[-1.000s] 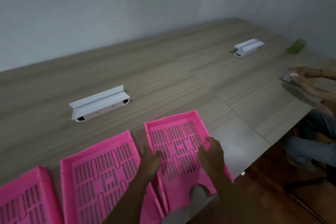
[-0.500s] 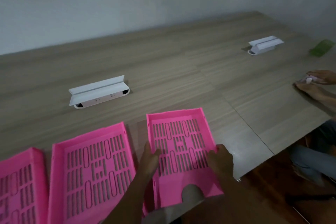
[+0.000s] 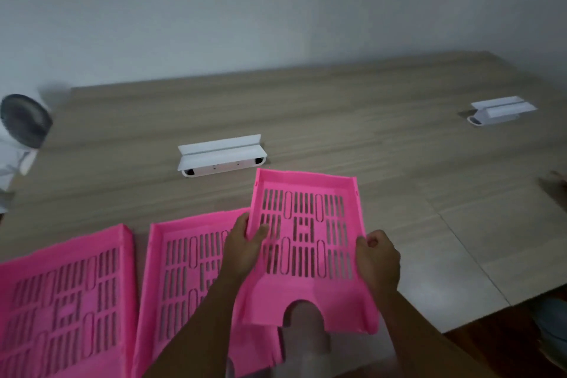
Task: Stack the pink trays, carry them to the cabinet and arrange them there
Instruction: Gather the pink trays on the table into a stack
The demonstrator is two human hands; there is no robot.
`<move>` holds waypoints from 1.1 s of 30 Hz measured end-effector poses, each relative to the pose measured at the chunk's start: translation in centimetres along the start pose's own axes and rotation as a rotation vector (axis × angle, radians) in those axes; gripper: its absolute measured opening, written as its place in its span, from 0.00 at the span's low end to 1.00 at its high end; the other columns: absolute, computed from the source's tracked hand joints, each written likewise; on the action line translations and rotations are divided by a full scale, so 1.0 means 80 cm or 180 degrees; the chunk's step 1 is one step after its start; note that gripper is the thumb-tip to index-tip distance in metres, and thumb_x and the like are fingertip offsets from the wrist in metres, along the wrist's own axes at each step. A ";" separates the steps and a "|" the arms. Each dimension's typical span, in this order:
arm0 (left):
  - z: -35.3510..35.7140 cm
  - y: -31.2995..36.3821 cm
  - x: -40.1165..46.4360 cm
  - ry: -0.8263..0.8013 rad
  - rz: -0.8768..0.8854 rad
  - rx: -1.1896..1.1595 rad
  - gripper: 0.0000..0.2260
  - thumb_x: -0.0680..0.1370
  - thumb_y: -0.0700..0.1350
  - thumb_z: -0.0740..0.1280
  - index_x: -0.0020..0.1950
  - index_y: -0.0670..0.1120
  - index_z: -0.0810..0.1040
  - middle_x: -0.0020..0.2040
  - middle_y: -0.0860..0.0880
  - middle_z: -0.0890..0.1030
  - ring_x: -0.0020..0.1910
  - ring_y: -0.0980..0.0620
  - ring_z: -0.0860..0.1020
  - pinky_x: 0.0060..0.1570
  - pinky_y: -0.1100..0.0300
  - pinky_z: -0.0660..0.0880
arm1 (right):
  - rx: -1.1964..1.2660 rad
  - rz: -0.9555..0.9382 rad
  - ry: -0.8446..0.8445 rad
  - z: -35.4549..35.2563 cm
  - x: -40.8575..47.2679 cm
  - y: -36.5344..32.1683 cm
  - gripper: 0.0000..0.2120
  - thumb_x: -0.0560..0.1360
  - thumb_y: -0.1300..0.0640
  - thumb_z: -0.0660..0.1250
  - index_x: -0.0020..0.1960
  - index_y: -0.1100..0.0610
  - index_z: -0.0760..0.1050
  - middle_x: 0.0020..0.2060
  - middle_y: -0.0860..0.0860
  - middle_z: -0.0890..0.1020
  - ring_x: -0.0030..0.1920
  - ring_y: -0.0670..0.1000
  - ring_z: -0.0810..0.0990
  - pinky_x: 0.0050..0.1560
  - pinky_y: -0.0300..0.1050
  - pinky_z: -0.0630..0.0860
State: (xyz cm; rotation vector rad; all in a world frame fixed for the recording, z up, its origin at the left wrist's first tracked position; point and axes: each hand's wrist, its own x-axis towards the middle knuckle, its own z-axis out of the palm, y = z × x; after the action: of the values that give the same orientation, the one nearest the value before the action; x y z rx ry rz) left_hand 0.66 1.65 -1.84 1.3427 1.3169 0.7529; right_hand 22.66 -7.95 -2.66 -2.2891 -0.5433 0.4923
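Presently, left to right. Fan (image 3: 24,121): dark round head, blurred, at the far left edge of the wooden surface (image 3: 337,120). Left pink tray (image 3: 66,301): slotted base, lying flat at the near edge, partly cut off by the frame. Middle pink tray (image 3: 187,282): same pattern, flat, just beside the first, its right part hidden behind a forearm and the held tray. White cable box (image 3: 221,155): lid raised, set in the surface beyond the trays. Left hand (image 3: 244,247): closed on the left wall of the held pink tray (image 3: 306,242), thumb inside on the slotted base, fingers under the rim. Held pink tray: raised off the surface, far end tilted up, its left edge overlapping the middle tray, the notched near edge toward the person. Right hand (image 3: 379,258): closed around the tray's right wall. Second white cable box (image 3: 501,110): far right, well apart from the trays.
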 end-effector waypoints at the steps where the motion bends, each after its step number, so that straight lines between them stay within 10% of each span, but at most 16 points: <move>1: -0.024 -0.005 -0.002 0.0105 0.0007 0.0035 0.11 0.81 0.44 0.65 0.64 0.50 0.76 0.50 0.52 0.84 0.47 0.53 0.84 0.51 0.49 0.82 | 0.0027 -0.0056 -0.0106 0.013 -0.011 -0.012 0.07 0.77 0.56 0.65 0.41 0.57 0.74 0.35 0.54 0.80 0.37 0.58 0.78 0.38 0.48 0.72; 8: -0.170 -0.041 -0.049 0.0671 -0.0119 -0.0174 0.13 0.81 0.43 0.65 0.65 0.51 0.74 0.52 0.60 0.78 0.48 0.61 0.79 0.59 0.55 0.73 | -0.0002 -0.0676 -0.0858 0.102 -0.097 -0.082 0.07 0.77 0.58 0.63 0.43 0.53 0.78 0.34 0.48 0.81 0.34 0.50 0.80 0.33 0.43 0.76; 13: -0.228 -0.080 -0.074 0.0779 -0.0264 -0.0109 0.19 0.80 0.44 0.66 0.71 0.44 0.71 0.54 0.57 0.79 0.50 0.53 0.81 0.60 0.40 0.77 | -0.0104 -0.0716 -0.1127 0.141 -0.149 -0.085 0.11 0.77 0.58 0.62 0.39 0.57 0.80 0.32 0.52 0.83 0.34 0.55 0.82 0.36 0.52 0.80; 17: -0.231 -0.103 -0.081 0.0697 -0.0389 -0.0307 0.18 0.79 0.41 0.67 0.67 0.42 0.67 0.54 0.51 0.80 0.47 0.56 0.83 0.45 0.57 0.80 | -0.0244 -0.0664 -0.1135 0.143 -0.166 -0.074 0.12 0.78 0.58 0.61 0.41 0.54 0.81 0.33 0.51 0.83 0.33 0.51 0.83 0.34 0.47 0.81; 27: -0.196 -0.103 -0.059 0.0447 -0.0455 -0.0489 0.19 0.78 0.42 0.69 0.63 0.52 0.63 0.55 0.51 0.77 0.53 0.48 0.80 0.58 0.48 0.77 | -0.0300 -0.0516 -0.0887 0.130 -0.148 -0.066 0.12 0.80 0.58 0.59 0.42 0.53 0.79 0.35 0.51 0.83 0.35 0.51 0.84 0.40 0.53 0.85; 33: -0.175 -0.101 -0.038 0.0301 -0.0588 -0.0352 0.21 0.79 0.44 0.68 0.69 0.41 0.66 0.57 0.45 0.81 0.37 0.62 0.85 0.31 0.71 0.78 | -0.0229 -0.0550 -0.0791 0.119 -0.120 -0.065 0.13 0.81 0.59 0.59 0.44 0.55 0.81 0.36 0.51 0.84 0.34 0.50 0.84 0.35 0.46 0.82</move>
State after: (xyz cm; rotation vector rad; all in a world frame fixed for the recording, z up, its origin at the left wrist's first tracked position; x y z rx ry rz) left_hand -15.39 0.87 -5.41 1.0927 1.4311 0.7575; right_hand 8.69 -4.14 -3.48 -2.2364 -0.8858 0.6854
